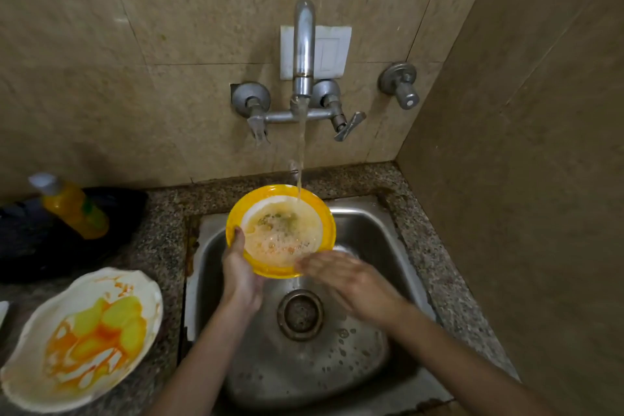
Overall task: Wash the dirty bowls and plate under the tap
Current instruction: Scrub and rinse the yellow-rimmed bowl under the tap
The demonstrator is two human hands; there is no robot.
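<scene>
Head view: bowl point(326, 216) held over sink point(368, 240), under tap point(304, 44); water stream point(301, 152) lands inside near far rim; foamy orange water with food bits fills it; left hand point(239, 272) grips bowl's left rim, thumb over edge; right hand point(341, 275) blurred at near right rim, grip cannot tell. Dirty plate point(84, 338) lies on counter point(158, 246) left of sink, well apart from bowl; soap bottle point(72, 206) beyond plate.
</scene>
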